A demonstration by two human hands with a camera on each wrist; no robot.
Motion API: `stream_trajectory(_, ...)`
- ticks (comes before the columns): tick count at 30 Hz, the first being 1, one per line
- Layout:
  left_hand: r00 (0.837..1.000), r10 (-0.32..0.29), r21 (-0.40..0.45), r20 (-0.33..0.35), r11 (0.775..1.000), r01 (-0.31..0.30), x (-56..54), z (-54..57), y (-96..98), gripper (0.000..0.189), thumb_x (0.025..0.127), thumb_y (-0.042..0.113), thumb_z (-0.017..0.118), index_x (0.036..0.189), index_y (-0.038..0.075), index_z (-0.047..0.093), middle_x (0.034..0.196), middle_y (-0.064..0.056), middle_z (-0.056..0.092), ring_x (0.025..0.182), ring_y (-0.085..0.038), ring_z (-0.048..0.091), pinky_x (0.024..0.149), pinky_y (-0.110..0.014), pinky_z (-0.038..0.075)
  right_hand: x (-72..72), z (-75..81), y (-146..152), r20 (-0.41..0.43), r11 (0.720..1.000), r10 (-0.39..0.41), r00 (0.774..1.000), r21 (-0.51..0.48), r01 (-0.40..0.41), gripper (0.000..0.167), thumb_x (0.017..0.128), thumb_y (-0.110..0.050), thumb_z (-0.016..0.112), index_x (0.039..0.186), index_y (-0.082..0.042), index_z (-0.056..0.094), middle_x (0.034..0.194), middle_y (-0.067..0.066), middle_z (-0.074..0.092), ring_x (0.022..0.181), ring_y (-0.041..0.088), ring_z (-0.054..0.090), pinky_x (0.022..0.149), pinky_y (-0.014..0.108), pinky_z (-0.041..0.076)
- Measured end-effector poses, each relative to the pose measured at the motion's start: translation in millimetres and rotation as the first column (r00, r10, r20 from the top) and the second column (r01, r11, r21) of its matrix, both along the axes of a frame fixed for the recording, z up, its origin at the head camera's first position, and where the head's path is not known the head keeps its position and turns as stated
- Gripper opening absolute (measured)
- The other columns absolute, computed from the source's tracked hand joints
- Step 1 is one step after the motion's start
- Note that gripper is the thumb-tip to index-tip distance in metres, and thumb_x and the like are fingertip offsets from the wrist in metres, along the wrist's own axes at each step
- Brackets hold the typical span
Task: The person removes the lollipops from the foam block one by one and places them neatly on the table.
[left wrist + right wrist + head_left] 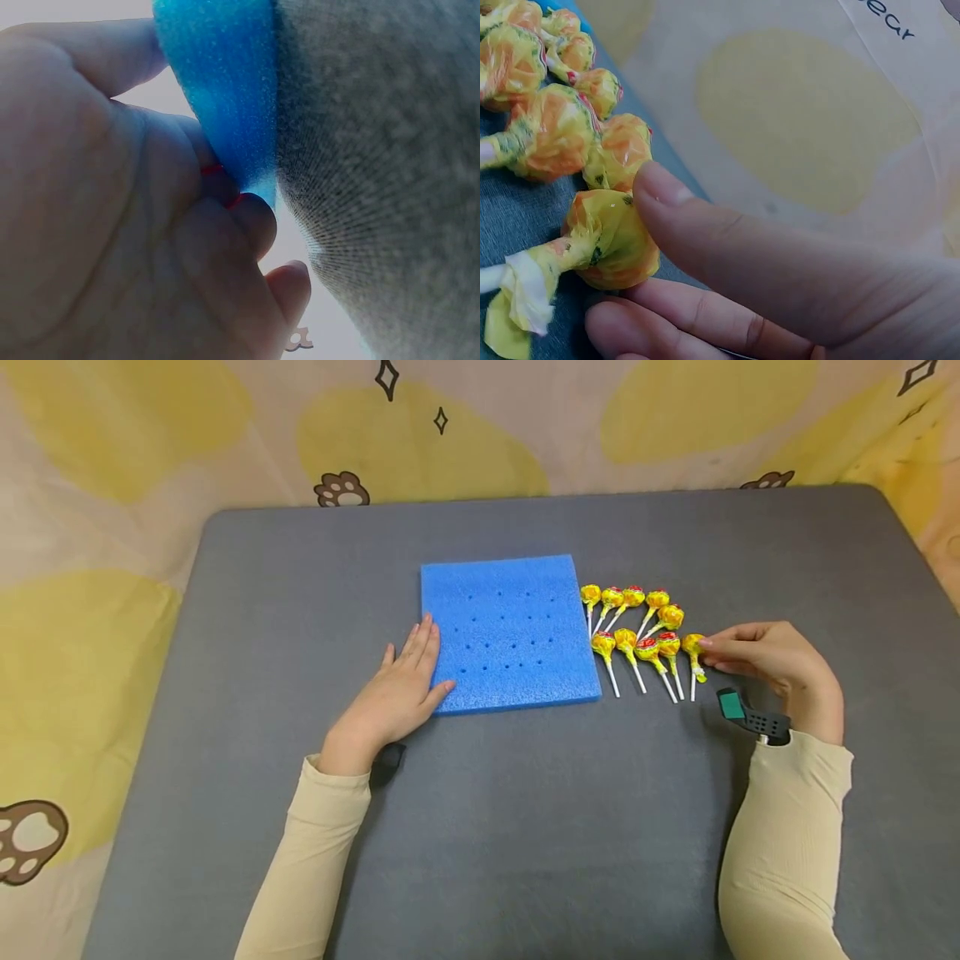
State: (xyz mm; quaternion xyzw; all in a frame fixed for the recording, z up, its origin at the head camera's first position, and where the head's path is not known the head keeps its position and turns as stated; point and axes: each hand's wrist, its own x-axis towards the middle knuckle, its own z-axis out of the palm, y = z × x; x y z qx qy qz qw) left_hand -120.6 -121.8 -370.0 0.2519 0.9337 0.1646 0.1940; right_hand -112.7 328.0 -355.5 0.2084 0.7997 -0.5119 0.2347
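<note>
A blue foam board (517, 635) with rows of small holes lies flat on the table. Along its left edge, my left hand (395, 689) rests with its fingers straight. The left wrist view shows the palm (90, 210) against the side of the blue foam (225, 82). To the right of the board, several yellow-wrapped lollipops lie in two rows. My right hand (772, 656) pinches the head of the rightmost lollipop (693, 645) between thumb and fingers. Up close, the right wrist view shows that lollipop (615, 240), its white stick pointing left.
The upper row of lollipops (633, 597) and the lower row (647, 650) lie close beside the board's right edge. All this is on a dark grey table (525, 827). Behind it hangs a patterned cloth (487, 435) with yellow patches and paw prints.
</note>
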Motion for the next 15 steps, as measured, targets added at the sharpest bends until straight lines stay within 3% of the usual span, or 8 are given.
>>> stream_trajectory(7,1.000,0.011,-0.007,0.001,1.000,-0.011,1.3,-3.1,-1.3,0.074,0.101,0.037,0.039,0.149,0.000,-0.003,0.156,-0.011,-0.014,0.143,-0.024,-0.009,0.112,-0.053,0.001,-3.9,-5.2,2.2,-0.024,0.999,0.009,1.000,-0.037,-0.010,0.007,0.080,-0.035,0.074,0.077,-0.029,0.072,0.081,-0.013,0.068,0.076,0.004,0.064,0.072,0.021,0.053)
stream_trajectory(15,1.000,0.006,-0.012,0.016,1.000,-0.006,-0.4,-4.0,-1.9,0.074,0.101,0.037,0.039,0.149,0.000,-0.003,0.156,-0.011,-0.014,0.143,-0.026,-0.009,0.112,-0.052,0.002,3.7,-9.1,6.5,-0.098,1.000,-0.015,0.995,-0.020,0.013,0.009,0.083,-0.033,0.072,0.074,-0.033,0.073,0.079,-0.015,0.068,0.074,0.002,0.065,0.070,0.019,0.053)
